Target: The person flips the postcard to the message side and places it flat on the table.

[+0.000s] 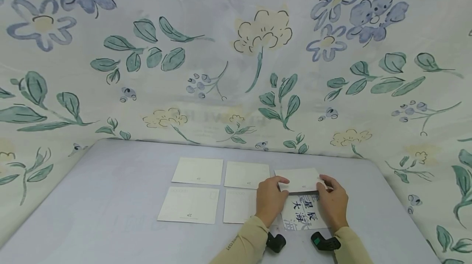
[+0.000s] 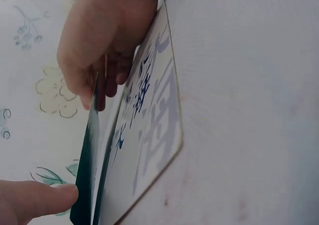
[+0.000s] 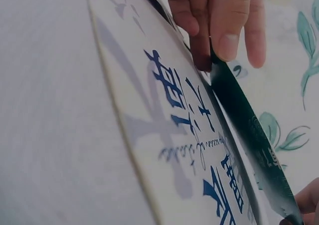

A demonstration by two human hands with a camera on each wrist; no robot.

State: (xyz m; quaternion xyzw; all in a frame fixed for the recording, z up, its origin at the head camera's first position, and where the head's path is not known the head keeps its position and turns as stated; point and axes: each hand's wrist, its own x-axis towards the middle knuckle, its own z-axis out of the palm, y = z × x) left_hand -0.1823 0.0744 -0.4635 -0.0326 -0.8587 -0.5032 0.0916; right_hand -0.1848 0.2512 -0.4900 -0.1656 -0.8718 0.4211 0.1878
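Both hands hold a postcard [image 1: 296, 178], its pale back up and its dark green face turned down. It is tilted, with the near edge raised. My left hand [image 1: 271, 198] pinches its left end, thumb [image 2: 37, 200] on the edge. At the right end, my right hand [image 1: 333, 203] pinches the card between thumb and fingers. Just below it, a white card with blue Chinese characters [image 1: 299, 216] lies face up on the table. In the right wrist view, the dark underside of the held postcard [image 3: 249, 122] leans above this lettered card [image 3: 154, 100].
To the left lie several white postcards in two rows, among them an upper left one [image 1: 197, 170], a lower left one [image 1: 189, 205] and an upper middle one [image 1: 246, 175]. The left hand partly covers a lower middle postcard [image 1: 237, 206]. A floral cloth [image 1: 221, 63] hangs behind the table [image 1: 110, 198].
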